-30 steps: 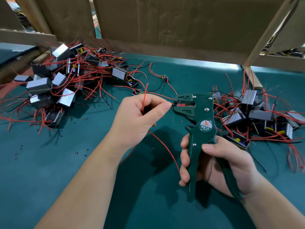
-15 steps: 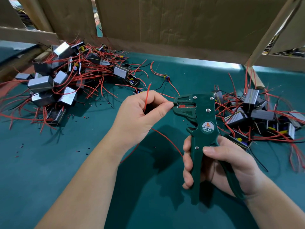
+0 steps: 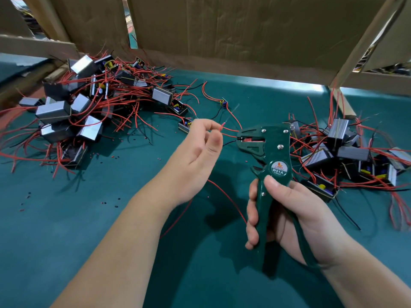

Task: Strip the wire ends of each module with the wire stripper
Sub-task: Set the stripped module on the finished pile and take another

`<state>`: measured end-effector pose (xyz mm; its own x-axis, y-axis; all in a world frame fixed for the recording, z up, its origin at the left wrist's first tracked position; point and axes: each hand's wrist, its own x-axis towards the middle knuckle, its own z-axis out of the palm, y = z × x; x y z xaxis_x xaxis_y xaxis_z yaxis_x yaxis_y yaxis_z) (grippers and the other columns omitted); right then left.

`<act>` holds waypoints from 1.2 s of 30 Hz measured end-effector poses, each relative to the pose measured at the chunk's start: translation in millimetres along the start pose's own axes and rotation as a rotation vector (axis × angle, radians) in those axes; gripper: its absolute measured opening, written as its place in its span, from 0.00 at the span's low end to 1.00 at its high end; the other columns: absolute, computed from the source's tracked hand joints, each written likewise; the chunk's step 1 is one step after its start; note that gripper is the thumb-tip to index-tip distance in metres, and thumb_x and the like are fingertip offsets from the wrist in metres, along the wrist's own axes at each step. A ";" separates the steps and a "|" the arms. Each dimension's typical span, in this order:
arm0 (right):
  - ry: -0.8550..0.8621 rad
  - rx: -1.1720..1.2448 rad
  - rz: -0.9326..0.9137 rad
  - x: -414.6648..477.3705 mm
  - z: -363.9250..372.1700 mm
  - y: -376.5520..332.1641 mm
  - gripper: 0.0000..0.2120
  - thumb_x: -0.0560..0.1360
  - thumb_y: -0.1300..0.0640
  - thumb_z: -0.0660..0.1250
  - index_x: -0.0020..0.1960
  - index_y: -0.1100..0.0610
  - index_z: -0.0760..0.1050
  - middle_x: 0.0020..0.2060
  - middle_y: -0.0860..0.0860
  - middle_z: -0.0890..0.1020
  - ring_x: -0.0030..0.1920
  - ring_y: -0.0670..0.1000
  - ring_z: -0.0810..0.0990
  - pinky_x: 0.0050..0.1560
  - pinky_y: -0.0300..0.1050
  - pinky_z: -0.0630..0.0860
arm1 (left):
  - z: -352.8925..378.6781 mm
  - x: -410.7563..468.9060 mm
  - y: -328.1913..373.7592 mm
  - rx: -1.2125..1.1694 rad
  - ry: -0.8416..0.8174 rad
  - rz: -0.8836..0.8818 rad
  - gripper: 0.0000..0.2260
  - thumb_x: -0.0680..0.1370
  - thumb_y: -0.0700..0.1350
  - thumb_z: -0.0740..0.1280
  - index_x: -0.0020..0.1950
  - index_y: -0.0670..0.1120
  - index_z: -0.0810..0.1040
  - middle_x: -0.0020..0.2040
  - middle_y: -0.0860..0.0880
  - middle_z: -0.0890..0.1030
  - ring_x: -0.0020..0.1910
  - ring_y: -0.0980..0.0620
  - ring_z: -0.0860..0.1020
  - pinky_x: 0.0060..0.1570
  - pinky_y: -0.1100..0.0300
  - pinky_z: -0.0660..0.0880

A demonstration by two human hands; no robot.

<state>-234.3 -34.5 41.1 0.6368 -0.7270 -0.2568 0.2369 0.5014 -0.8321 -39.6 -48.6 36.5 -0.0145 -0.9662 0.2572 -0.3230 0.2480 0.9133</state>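
Two hands are working, left hand (image 3: 196, 152) and right hand (image 3: 295, 216), gripping one red wire (image 3: 222, 124) and one wire stripper (image 3: 270, 152). Modules are lying in two piles, the left pile (image 3: 89, 103) and the right pile (image 3: 347, 152), too tangled for exact counting.

Assembly workshop: module piles (image 3: 53, 112) (red-wired), green mat (image 3: 66, 218), cardboard dividers (image 3: 244, 30).

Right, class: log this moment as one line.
left hand: at red wire, grip unclear | right hand: grips wire stripper | wire tip: bare, outside stripper
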 end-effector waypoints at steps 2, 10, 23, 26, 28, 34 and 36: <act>0.069 -0.034 -0.019 0.3 3.3 2.4 0.22 0.63 0.44 0.77 0.40 0.60 0.74 0.28 0.61 0.73 0.21 0.56 0.73 0.28 0.49 0.74 | 0.4 -0.2 -4.1 0.086 -0.030 0.006 0.28 0.67 0.78 0.47 0.57 0.62 0.64 0.43 0.53 0.73 0.36 0.56 0.71 0.38 0.48 0.73; 0.029 0.130 -0.094 7.7 0.4 -1.0 0.28 0.55 0.47 0.80 0.47 0.62 0.78 0.45 0.64 0.80 0.35 0.62 0.80 0.40 0.60 0.79 | 13.9 9.2 6.3 -0.366 0.091 -0.374 0.36 0.62 0.80 0.45 0.51 0.56 0.73 0.32 0.54 0.74 0.32 0.53 0.71 0.40 0.53 0.70; -0.213 0.094 0.085 3.6 -0.5 -2.7 0.35 0.61 0.52 0.78 0.63 0.67 0.73 0.54 0.67 0.73 0.38 0.64 0.79 0.45 0.63 0.76 | 18.3 6.7 15.1 -1.011 -0.097 -0.385 0.39 0.66 0.76 0.43 0.57 0.46 0.69 0.46 0.41 0.76 0.33 0.46 0.72 0.30 0.60 0.60; -0.225 0.072 0.078 2.9 -1.4 -2.7 0.36 0.60 0.52 0.78 0.64 0.66 0.73 0.55 0.65 0.76 0.38 0.63 0.79 0.45 0.63 0.76 | 21.7 3.6 14.4 -1.024 -0.118 -0.383 0.38 0.62 0.77 0.45 0.55 0.49 0.69 0.43 0.44 0.77 0.30 0.49 0.67 0.29 0.60 0.57; -0.165 0.051 0.029 4.0 -1.0 -1.6 0.37 0.59 0.55 0.79 0.64 0.67 0.73 0.55 0.63 0.78 0.37 0.64 0.79 0.43 0.62 0.76 | 21.8 6.8 10.8 -0.990 -0.061 -0.351 0.38 0.64 0.76 0.44 0.55 0.49 0.71 0.44 0.44 0.77 0.34 0.47 0.68 0.31 0.57 0.62; 0.191 0.027 -0.379 2.0 -10.4 -14.2 0.21 0.66 0.64 0.65 0.59 0.65 0.71 0.44 0.63 0.80 0.38 0.65 0.81 0.42 0.60 0.79 | 9.3 22.4 -3.9 -0.614 0.372 -0.292 0.29 0.80 0.62 0.37 0.54 0.48 0.73 0.44 0.48 0.74 0.41 0.51 0.71 0.45 0.59 0.69; 0.292 -0.008 -0.463 0.3 -17.1 -22.1 0.16 0.67 0.63 0.64 0.54 0.63 0.70 0.40 0.62 0.77 0.41 0.67 0.82 0.43 0.61 0.80 | 6.5 18.8 -10.7 -0.227 0.459 -0.282 0.20 0.82 0.60 0.43 0.54 0.54 0.72 0.48 0.54 0.73 0.51 0.50 0.70 0.53 0.59 0.67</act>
<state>-251.9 -53.8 51.0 0.2365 -0.9715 0.0125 0.4375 0.0950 -0.8942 -42.5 -69.8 29.5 0.4705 -0.8804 0.0587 -0.0437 0.0432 0.9981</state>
